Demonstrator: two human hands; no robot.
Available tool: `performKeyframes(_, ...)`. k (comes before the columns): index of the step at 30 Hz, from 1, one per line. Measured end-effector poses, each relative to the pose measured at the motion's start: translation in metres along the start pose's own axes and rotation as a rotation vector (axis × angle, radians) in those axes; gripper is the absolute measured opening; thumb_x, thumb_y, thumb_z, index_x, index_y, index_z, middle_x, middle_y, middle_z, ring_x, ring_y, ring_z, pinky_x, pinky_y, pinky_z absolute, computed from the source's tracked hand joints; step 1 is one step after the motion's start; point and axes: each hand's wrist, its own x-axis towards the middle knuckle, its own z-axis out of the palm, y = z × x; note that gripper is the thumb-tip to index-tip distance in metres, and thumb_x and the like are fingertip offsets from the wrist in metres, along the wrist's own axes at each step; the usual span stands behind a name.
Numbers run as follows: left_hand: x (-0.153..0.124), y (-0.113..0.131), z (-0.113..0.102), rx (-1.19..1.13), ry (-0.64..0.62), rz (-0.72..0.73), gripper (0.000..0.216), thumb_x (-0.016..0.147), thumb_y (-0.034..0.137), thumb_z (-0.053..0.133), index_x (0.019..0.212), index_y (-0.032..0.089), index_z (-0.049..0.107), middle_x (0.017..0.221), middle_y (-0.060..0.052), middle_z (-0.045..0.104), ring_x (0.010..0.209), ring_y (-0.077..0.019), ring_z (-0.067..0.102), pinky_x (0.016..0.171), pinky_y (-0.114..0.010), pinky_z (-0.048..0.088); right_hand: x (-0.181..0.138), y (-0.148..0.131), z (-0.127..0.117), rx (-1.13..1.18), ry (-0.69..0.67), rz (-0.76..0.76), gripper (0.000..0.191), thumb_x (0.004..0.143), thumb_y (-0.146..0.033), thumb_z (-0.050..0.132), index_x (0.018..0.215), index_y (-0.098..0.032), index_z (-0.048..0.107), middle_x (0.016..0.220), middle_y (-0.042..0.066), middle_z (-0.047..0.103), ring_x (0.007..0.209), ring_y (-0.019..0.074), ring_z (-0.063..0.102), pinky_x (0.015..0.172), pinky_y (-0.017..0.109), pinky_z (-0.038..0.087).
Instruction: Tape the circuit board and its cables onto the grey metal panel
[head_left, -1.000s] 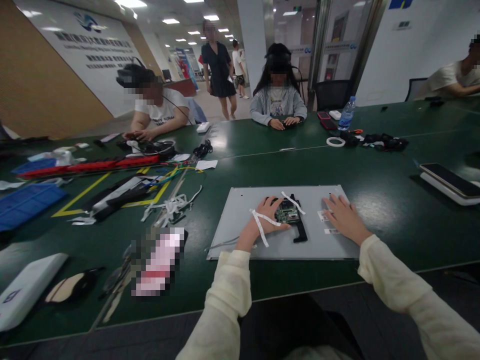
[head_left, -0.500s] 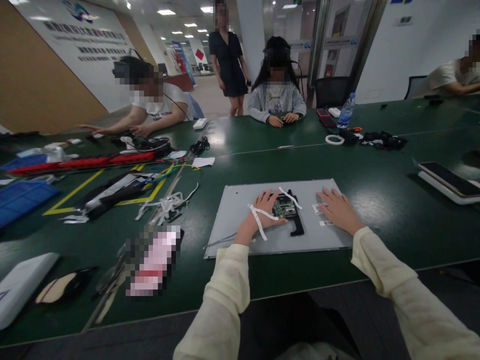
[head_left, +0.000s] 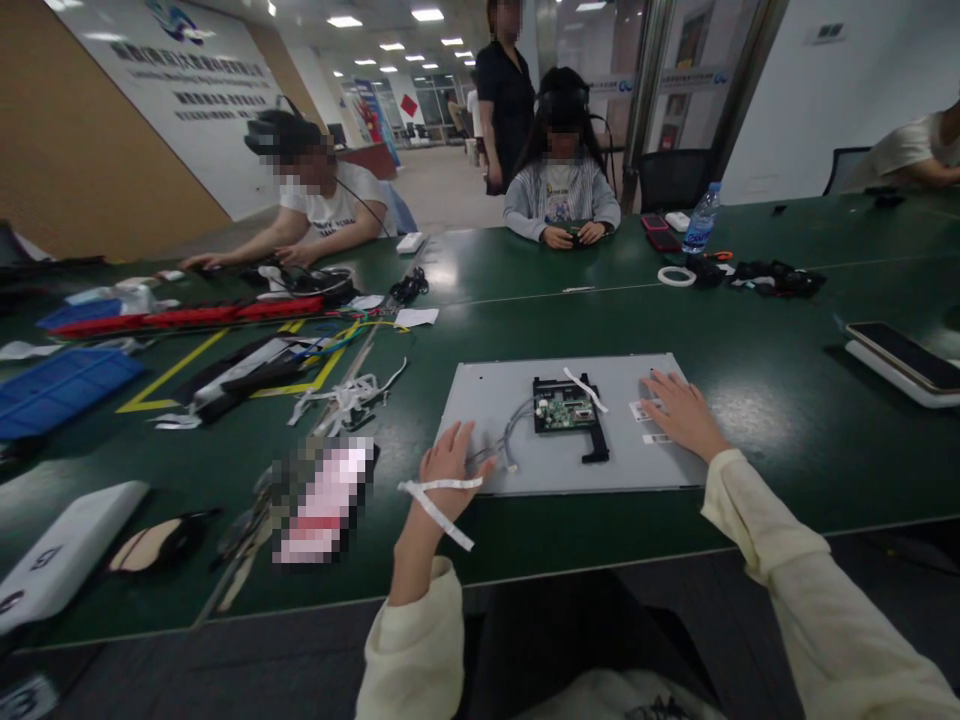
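A flat grey panel (head_left: 495, 400) lies on the green table in front of me. On its middle sits a green circuit board (head_left: 562, 410) in a black bracket (head_left: 598, 440), with a white tape strip (head_left: 585, 388) across its top. Thin grey wires (head_left: 511, 430) run from the board towards the panel's left side. My left hand (head_left: 448, 462) is open at the panel's front left corner, fingers spread near the wires; white tape strips (head_left: 439, 510) cling to its back. My right hand (head_left: 684, 415) rests open on the panel's right side, beside white labels (head_left: 646, 412).
Left of the panel lie a tangle of white strips (head_left: 352, 400), a phone (head_left: 326, 500) and a blue tray (head_left: 67, 385). A tape roll (head_left: 676, 276) and water bottle (head_left: 702, 218) stand at the back right. A phone on a white box (head_left: 907, 360) is far right. Co-workers sit across the table.
My left hand has moved left and nearer to me, off the circuit board, uncovering the board and its wires. The tape strips moved with it. My right hand stays on the panel.
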Motion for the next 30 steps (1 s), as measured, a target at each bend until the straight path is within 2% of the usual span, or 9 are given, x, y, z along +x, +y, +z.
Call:
performKeyframes(3,-0.026,-0.015,-0.003,0.006,0.051,-0.065,0.045,0.089,0.045,0.046,0.126,0.02,0.049,0.136,-0.015,0.047,0.124,-0.0299,0.048,0.099,-0.047,0.045,-0.001,0.0,0.0,0.008,-0.002,0.001,0.052,0.095,-0.048,0.028,0.139,-0.025,0.042,0.149,0.004,0.036,0.137,0.0301,0.029,0.107,0.051,0.028)
performKeyframes(6,-0.039,-0.017,-0.002,-0.038,0.131,-0.078,0.039,0.09,0.042,0.045,0.121,0.019,0.053,0.133,-0.014,0.05,0.121,-0.0288,0.051,0.099,-0.045,0.045,-0.002,0.001,-0.001,-0.009,-0.002,0.001,0.051,0.095,-0.048,0.029,0.139,-0.026,0.042,0.149,0.005,0.036,0.136,0.0302,0.03,0.106,0.051,0.029)
performKeyframes(12,-0.051,-0.005,0.004,-0.127,0.206,-0.103,0.036,0.09,0.036,0.044,0.122,0.02,0.051,0.133,-0.012,0.05,0.124,-0.0271,0.048,0.104,-0.045,0.042,-0.006,0.0,-0.003,-0.057,-0.03,-0.02,0.055,0.094,-0.049,0.029,0.142,-0.024,0.039,0.151,0.007,0.034,0.135,0.0311,0.031,0.106,0.052,0.029)
performKeyframes(18,-0.075,0.009,0.004,-0.081,0.261,-0.159,0.035,0.089,0.03,0.042,0.121,0.018,0.053,0.132,-0.014,0.05,0.126,-0.0273,0.047,0.105,-0.045,0.041,-0.019,-0.006,-0.006,-0.036,-0.031,-0.044,0.057,0.094,-0.052,0.029,0.143,-0.024,0.038,0.151,0.007,0.034,0.135,0.0308,0.031,0.106,0.051,0.029)
performKeyframes(21,-0.085,0.018,0.002,-0.051,0.308,-0.189,0.034,0.088,0.027,0.042,0.118,0.016,0.055,0.13,-0.015,0.052,0.122,-0.0277,0.05,0.103,-0.045,0.042,-0.024,-0.008,-0.007,-0.02,-0.021,-0.053,0.058,0.094,-0.053,0.029,0.143,-0.024,0.038,0.151,0.006,0.034,0.135,0.0299,0.032,0.106,0.05,0.029)
performKeyframes(25,-0.088,0.029,-0.003,-0.035,0.37,-0.189,0.029,0.086,0.022,0.042,0.111,0.021,0.057,0.117,-0.01,0.061,0.112,-0.0252,0.057,0.098,-0.044,0.045,-0.026,-0.008,-0.008,-0.014,-0.031,-0.055,0.057,0.093,-0.053,0.032,0.143,-0.025,0.039,0.15,0.006,0.035,0.134,0.0294,0.033,0.105,0.049,0.03)
performKeyframes(30,-0.087,0.032,-0.005,-0.019,0.385,-0.188,0.026,0.085,0.022,0.044,0.107,0.021,0.058,0.109,-0.009,0.064,0.105,-0.0246,0.059,0.093,-0.041,0.047,-0.025,-0.007,-0.006,0.007,-0.014,-0.043,0.056,0.093,-0.053,0.034,0.141,-0.026,0.04,0.149,0.005,0.037,0.134,0.0302,0.033,0.105,0.05,0.03)
